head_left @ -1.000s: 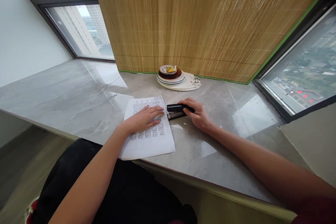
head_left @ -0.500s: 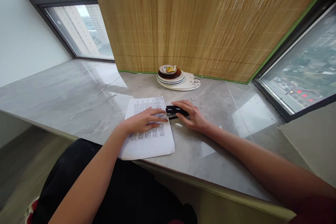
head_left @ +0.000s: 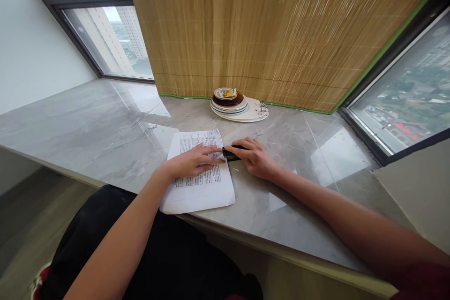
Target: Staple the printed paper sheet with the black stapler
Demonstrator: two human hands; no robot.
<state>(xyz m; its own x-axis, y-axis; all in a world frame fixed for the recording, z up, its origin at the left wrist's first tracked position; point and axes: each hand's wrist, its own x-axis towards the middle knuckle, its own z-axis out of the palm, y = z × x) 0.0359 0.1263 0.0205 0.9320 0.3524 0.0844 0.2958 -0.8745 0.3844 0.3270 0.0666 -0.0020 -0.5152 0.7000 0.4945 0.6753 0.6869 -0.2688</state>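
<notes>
Printed sheets of paper (head_left: 200, 196) lie on the grey marble-look counter, their near edge reaching its front edge. My left hand (head_left: 192, 161) rests flat on the print with its fingers spread, the fingertips close to the right edge of the paper. A black stapler (head_left: 230, 155) lies at that same edge, its front end meeting the paper. Over the stapler sits my right hand (head_left: 259, 159), fingers laid along its top and pressing on it. Much of the stapler's rear is hidden under this hand.
Behind the paper, a stack of plates (head_left: 230, 106) stands on an oval white board (head_left: 258, 108). A bamboo blind (head_left: 246, 33) hangs along the back of the counter (head_left: 105, 126). Windows flank it left and right.
My right hand has shifted from holding the stapler by its sides to lying over its top, covering more of it. The left hand and the paper are nearly still.
</notes>
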